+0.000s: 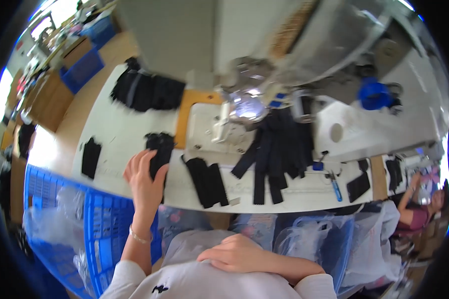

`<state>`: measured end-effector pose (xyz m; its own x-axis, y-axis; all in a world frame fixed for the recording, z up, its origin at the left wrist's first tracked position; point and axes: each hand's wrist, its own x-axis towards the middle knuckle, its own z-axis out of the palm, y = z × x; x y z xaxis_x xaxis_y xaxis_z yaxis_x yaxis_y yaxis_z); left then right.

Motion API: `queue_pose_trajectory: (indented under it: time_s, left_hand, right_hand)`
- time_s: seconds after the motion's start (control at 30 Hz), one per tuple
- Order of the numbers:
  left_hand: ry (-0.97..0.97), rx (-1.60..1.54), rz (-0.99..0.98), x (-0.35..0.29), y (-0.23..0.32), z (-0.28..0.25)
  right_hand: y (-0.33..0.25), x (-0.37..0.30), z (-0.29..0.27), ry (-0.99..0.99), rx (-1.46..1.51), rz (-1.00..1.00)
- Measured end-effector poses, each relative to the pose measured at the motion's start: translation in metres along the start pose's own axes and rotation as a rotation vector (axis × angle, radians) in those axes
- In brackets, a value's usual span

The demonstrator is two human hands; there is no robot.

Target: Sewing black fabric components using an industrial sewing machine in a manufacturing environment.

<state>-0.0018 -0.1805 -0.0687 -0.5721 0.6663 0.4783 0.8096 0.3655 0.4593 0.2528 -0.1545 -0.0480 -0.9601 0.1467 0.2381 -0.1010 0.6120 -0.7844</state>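
My left hand reaches onto the white sewing table, thumb and fingers apart at the near edge of a small black fabric stack. It touches or hovers just over the stack; I cannot tell which. My right hand rests on my light shirt over my lap, fingers lying flat with nothing seen in them. Just right of my left hand are black strips with jagged ends. A larger black bundle lies farther back, and another black piece at the far left.
A sewing machine with its lamp lit stands ahead, black strips hanging before it. Blue-handled snips lie to the right. A blue basket with plastic bags stands lower left, a blue bin lower right. Another person sits far right.
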Motion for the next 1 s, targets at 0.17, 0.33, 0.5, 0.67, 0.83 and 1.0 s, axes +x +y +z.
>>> queue_pose_trajectory:
  time_s: [0.17,0.33,0.5,0.67,0.83,1.0]
  left_hand:
    - [0.144,-0.109,0.17,-0.017,0.011,-0.012]
    - [0.068,-0.451,0.094,-0.042,-0.002,-0.011]
    - [0.0,-0.562,0.472,-0.044,0.017,-0.007]
    - [-0.139,-0.561,0.429,-0.069,0.04,0.002]
    - [-0.066,-0.558,0.494,-0.083,0.047,0.0]
    - [-0.112,-0.616,0.522,-0.077,0.048,0.002]
  right_hand:
    - [0.049,-0.031,0.042,0.01,-0.064,0.08]
    - [0.059,-0.062,0.067,-0.219,-0.32,-0.083]
    - [0.055,-0.057,-0.01,0.03,-0.361,-0.115]
    - [0.049,-0.014,-0.095,0.505,-0.555,0.227]
    - [0.084,0.039,-0.141,0.762,-0.872,0.285]
    - [0.127,0.035,-0.149,0.635,-1.265,0.597]
